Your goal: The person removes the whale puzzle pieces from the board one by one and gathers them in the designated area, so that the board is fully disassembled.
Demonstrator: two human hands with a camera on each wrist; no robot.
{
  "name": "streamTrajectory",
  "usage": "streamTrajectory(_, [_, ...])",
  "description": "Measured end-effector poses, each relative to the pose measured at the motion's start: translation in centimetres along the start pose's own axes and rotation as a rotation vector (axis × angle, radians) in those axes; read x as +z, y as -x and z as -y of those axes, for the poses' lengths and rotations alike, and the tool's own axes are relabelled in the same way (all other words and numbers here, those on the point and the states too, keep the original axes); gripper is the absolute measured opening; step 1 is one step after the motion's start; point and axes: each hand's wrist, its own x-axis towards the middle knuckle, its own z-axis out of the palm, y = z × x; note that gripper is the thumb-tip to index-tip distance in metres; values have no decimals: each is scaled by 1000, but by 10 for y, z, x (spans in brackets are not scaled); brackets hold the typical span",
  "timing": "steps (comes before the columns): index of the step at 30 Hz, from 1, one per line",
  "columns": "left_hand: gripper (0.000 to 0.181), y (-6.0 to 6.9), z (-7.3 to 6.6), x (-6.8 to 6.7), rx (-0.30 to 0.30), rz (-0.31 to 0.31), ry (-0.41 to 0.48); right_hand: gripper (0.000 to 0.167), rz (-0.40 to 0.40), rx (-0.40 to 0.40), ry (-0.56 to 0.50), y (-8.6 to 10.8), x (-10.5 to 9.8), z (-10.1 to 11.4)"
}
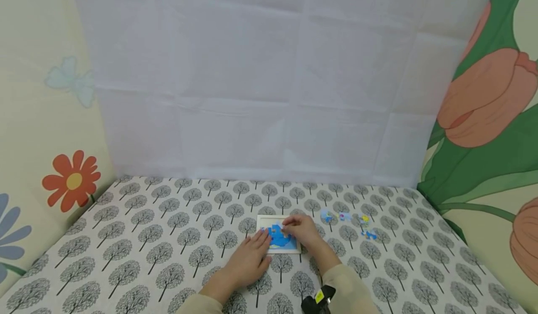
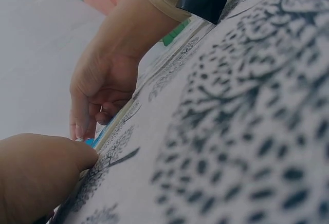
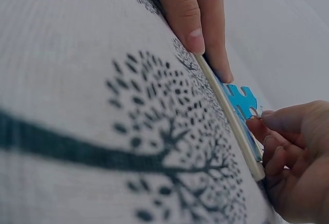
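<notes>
A white-framed puzzle board (image 1: 279, 252) lies on the cloth, with blue joined pieces (image 1: 278, 237) inside. My left hand (image 1: 249, 259) rests on its left side, fingers straight, the thumb by the near edge. Over the right part, my right hand (image 1: 303, 230) pinches a small puzzle piece between thumb and index finger. In the right wrist view that piece (image 3: 253, 116) is mostly hidden by the fingertips of my right hand (image 3: 295, 157), right beside the blue pieces (image 3: 240, 99). The left hand (image 3: 198, 18) touches the frame (image 3: 234, 126) there.
Loose puzzle pieces lie right of the board: a light blue one (image 1: 326, 216), a purple and white one (image 1: 344, 216), a yellow one (image 1: 364, 218) and a blue and orange one (image 1: 369, 234). A tree-print cloth (image 1: 159, 253) covers the table; a white sheet (image 1: 235, 71) hangs behind.
</notes>
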Motion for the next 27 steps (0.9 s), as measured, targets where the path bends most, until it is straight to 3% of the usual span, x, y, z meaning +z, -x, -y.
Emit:
streamTrajectory(9, [49,1,-1,-1,21,-12,2,5,2,-25,28,1,0,2])
streamTrajectory(20, [49,0,-2,-2,9,-2,-10,6,-42,18,9,3,1,7])
streamTrajectory(27, [49,0,-2,-2,10,-10,-18,9,-62,62,-63,1,-1,5])
